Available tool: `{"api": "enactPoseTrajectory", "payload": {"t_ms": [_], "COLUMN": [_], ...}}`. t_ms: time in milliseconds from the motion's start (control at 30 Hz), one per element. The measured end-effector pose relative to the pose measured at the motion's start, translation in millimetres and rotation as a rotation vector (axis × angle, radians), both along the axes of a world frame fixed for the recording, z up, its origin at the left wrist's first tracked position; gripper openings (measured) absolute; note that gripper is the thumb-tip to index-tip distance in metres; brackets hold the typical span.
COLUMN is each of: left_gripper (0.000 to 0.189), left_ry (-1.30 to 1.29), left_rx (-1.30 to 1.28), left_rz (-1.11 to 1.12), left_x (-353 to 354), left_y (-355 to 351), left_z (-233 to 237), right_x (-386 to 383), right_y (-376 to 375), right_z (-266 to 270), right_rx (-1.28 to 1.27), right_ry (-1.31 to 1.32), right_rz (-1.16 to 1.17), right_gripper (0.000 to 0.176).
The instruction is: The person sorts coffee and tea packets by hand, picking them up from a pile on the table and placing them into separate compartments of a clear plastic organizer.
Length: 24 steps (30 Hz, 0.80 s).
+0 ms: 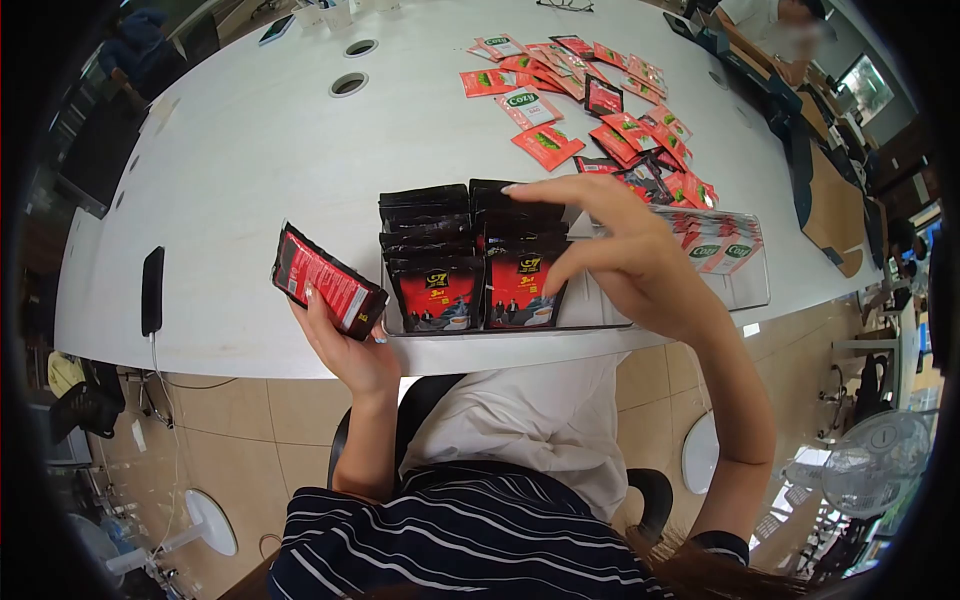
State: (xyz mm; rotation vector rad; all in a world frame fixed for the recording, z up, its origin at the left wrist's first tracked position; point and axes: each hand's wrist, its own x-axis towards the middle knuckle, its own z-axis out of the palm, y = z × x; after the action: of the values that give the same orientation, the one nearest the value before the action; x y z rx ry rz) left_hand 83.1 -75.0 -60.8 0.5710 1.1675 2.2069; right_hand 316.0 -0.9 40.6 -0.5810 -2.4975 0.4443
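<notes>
My left hand (345,345) grips a red-and-black coffee sachet (322,280), tilted, left of a clear organizer tray (750,290). Two upright rows of similar sachets fill part of that tray: a left row (437,292) and a right row (518,290), their front faces marked "3in1". Over the right row arches my right hand (640,250), its thumb and index finger spread apart. The index fingertip is at the back of this row and the thumb beside the front sachet. Pink-and-white Cozy sachets (715,250) stand in the tray's right part, partly behind my wrist.
Loose red and pink sachets (547,146) lie scattered across the far right of the white table (230,150). A black phone-like device (152,290) with a cable rests at the left. Open cardboard (830,205) lines the right edge, near another person (770,30). Glasses (565,6) lie at the back.
</notes>
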Motion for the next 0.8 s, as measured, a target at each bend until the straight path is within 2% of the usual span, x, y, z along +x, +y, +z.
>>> {"api": "enactPoseTrajectory", "payload": {"t_ms": [67,167,267,367,467,633,800], "left_gripper": [0.022,0.023,0.025,0.03,0.031,0.035,0.035], "left_ry": [-0.012,-0.017,-0.059,-0.042,-0.047,-0.014,-0.047], "left_rx": [0.031,0.023,-0.015,-0.071,-0.079,-0.03,-0.045], "left_rz": [-0.045,-0.064,-0.051,-0.097,-0.136,-0.231,-0.179], "left_x": [-0.9,-0.5,0.7,-2.0,-0.7,-8.5,-3.9], "left_y": [-1.2,-0.4,2.9,3.2,1.4,-3.9,-0.1], "left_z": [-1.1,-1.5,-3.3,-5.1,-3.1,-10.7,-6.3], "right_x": [-0.8,-13.6,-19.9,-32.4,-37.4,-40.6,-43.1], "right_y": [-4.1,-7.7,-2.8,-7.3,-14.8,-17.5,-18.6], "right_z": [6.1,-5.5,-17.3,-14.4,-24.2,-19.9,-18.9], "right_rx": [-0.165,-0.01,-0.044,-0.107,0.096,0.057,0.097], "right_ry": [0.061,0.01,-0.177,-0.304,-0.305,-0.339,-0.375], "right_rz": [-0.044,-0.234,-0.254,-0.338,-0.429,-0.443,-0.46], "right_gripper": [0.032,0.067,0.096,0.109,0.114,0.112,0.106]}}
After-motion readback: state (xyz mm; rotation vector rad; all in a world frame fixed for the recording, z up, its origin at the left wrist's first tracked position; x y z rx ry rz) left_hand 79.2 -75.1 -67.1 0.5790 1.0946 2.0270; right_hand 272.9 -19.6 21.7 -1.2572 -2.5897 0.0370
